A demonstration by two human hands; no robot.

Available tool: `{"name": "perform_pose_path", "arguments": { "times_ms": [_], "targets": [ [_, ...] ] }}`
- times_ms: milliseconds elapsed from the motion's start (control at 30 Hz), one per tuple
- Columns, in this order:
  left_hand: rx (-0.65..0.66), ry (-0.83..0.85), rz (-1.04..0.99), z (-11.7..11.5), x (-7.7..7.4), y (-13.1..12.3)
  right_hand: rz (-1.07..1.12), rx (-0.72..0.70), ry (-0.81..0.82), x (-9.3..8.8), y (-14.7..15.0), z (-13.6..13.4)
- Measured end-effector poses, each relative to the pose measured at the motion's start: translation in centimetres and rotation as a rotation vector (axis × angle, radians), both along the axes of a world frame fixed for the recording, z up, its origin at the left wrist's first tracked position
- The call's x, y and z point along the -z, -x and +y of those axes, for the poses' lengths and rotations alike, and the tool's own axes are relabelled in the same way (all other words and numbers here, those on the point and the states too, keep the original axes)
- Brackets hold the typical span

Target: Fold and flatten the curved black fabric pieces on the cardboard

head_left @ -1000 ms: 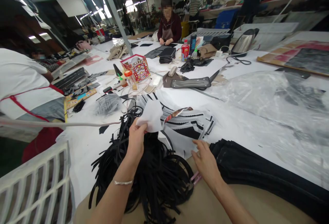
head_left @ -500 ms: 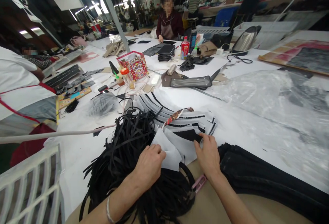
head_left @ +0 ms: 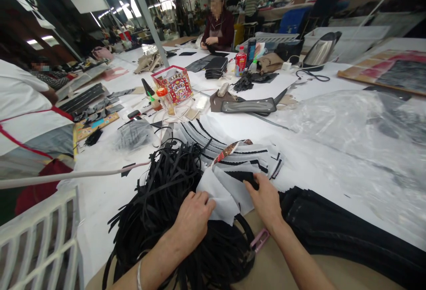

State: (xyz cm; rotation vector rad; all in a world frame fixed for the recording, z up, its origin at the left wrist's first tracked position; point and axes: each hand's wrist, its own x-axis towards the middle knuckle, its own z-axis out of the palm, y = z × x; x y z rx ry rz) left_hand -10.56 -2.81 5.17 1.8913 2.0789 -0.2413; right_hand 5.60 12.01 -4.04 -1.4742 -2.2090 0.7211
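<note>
My left hand (head_left: 193, 215) is closed, its curled fingers at the left edge of a pale grey fabric-like piece (head_left: 221, 196); the fingertips are partly hidden. To the right, my right hand (head_left: 265, 197) pinches the edge of a black piece (head_left: 240, 176) lying just behind the pale one. Beyond both hands spreads a fanned stack of white pieces with black edges (head_left: 213, 141), a patterned strip (head_left: 228, 151) lying across it. A big tangle of black strips (head_left: 159, 196) lies under and beside my left arm. Near my right wrist is a pink clip-like thing (head_left: 259, 240).
Black curved pieces (head_left: 333, 223) are piled at the right. Clear plastic sheeting (head_left: 376, 125) covers the table's right side. Further back stand a red patterned box (head_left: 179, 86), a red bottle (head_left: 240, 62) and a metal kettle (head_left: 321, 50). A co-worker (head_left: 218, 28) sits across the table.
My right hand has shifted slightly left, and its fingers have closed on the black piece's edge, which now lifts a little. My left hand stays nearly still. The co-worker's hands have come up together.
</note>
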Motion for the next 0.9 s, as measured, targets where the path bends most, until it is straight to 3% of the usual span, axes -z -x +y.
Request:
{"name": "perform_pose_path", "arguments": {
  "times_ms": [400, 567, 900],
  "targets": [
    [-0.014, 0.004, 0.016, -0.1, 0.4, -0.2, -0.188, -0.240, -0.163, -1.4, 0.0, -5.1],
    [-0.010, -0.036, 0.032, -0.5, 0.8, -0.1, -0.148, -0.315, -0.313, -1.3, 0.0, -7.2],
    [-0.077, -0.057, 0.074, -1.2, 1.7, 0.1, -0.009, -0.338, -0.318, -0.4, 0.6, -11.3]
  ]
}}
